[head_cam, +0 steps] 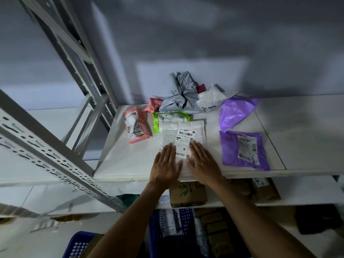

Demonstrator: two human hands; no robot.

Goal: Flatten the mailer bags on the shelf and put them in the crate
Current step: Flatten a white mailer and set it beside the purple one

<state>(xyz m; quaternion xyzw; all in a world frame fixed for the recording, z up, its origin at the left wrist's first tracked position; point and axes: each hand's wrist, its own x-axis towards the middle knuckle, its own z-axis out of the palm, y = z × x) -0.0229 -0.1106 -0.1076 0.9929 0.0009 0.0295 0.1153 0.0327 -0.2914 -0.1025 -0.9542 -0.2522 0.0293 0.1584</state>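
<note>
A white mailer bag (183,135) with a barcode label lies flat near the front of the white shelf (130,161). My left hand (166,163) and my right hand (202,162) press palm-down on its near end, side by side, fingers spread. Behind it lies a green bag (167,118). A pink bag (135,127) sits to the left. A crumpled grey bag (179,97) and a crumpled white bag (212,99) stand at the back. A flat purple bag (243,149) and a crumpled purple bag (235,112) are on the right. A blue crate (154,237) holding bags stands below.
A slotted metal shelf post (46,151) slants across the left. Cardboard boxes (188,193) sit on the lower shelf under my hands. A second blue crate (78,244) is at the bottom left. A grey wall stands behind the shelf.
</note>
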